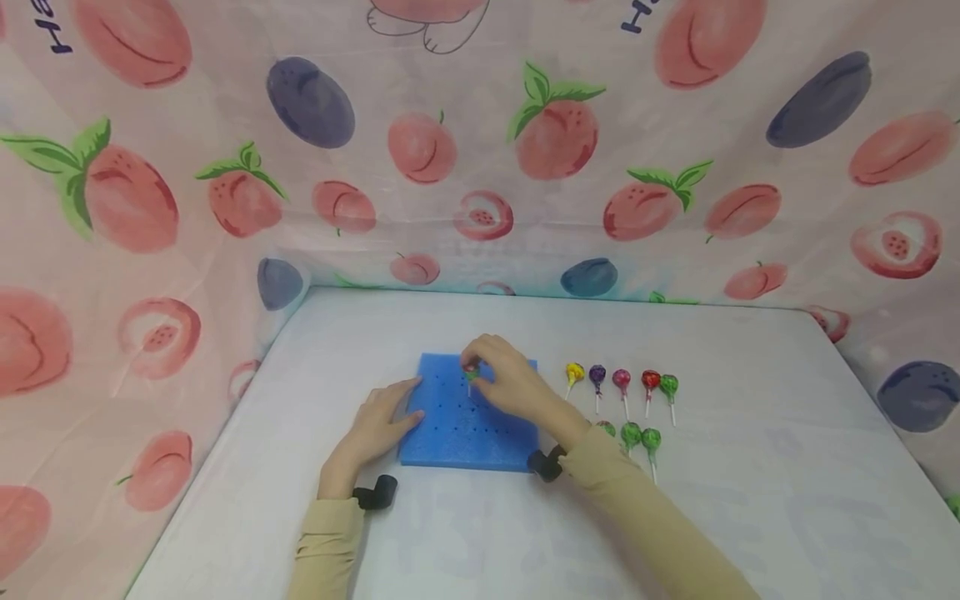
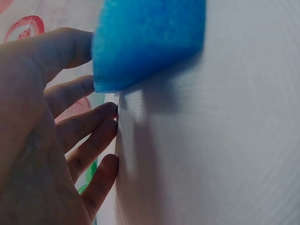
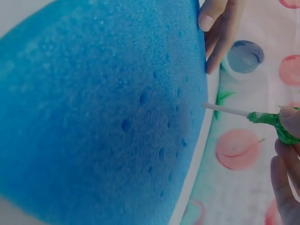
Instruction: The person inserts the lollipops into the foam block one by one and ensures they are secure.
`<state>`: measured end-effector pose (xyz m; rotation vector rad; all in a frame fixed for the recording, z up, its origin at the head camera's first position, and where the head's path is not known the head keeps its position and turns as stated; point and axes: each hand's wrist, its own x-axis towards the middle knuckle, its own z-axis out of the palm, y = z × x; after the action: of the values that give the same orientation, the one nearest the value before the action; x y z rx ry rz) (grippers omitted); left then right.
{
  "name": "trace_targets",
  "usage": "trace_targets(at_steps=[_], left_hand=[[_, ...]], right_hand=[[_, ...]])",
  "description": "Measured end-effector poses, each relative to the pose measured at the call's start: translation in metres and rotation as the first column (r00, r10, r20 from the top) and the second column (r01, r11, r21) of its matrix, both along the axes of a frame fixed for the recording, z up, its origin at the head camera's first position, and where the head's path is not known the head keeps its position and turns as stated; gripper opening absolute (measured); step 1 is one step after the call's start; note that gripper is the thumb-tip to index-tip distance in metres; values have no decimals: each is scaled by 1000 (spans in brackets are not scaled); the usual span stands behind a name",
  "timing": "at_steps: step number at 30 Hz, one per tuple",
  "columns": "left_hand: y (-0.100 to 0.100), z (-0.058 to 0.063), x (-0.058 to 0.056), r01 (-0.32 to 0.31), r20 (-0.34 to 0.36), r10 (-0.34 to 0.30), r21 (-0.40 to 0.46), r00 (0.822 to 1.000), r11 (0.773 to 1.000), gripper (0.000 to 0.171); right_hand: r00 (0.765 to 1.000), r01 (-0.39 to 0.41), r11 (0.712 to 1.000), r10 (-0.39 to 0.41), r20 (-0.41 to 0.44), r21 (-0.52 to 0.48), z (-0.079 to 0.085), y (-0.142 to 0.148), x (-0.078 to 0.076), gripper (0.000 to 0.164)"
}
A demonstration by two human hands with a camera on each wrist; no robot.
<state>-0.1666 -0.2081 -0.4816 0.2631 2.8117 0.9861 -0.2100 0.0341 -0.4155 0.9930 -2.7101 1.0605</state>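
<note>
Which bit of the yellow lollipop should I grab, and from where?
I'd probably pinch the yellow lollipop by its round head, coming down from above. The head is much fatter than the thin stick, which points back toward the person, and there's a gap before the purple lollipop. The right hand holds a green lollipop by its head too.
</note>
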Motion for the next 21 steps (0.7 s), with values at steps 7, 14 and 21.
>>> trace_targets(at_steps=[7, 14, 21], left_hand=[[0, 0, 0, -1, -9, 1, -11, 1000, 1000, 58], [0, 1, 1, -12, -2, 12, -10, 1000, 1000, 59], [0, 0, 0, -10, 2, 10, -11, 1000, 1000, 59]], right_hand=[[1000, -21, 1000, 21, 23, -8, -4, -9, -8, 23], [999, -38, 999, 38, 5, -10, -10, -17, -17, 25], [999, -31, 999, 32, 15, -29, -13, -24, -26, 24]])
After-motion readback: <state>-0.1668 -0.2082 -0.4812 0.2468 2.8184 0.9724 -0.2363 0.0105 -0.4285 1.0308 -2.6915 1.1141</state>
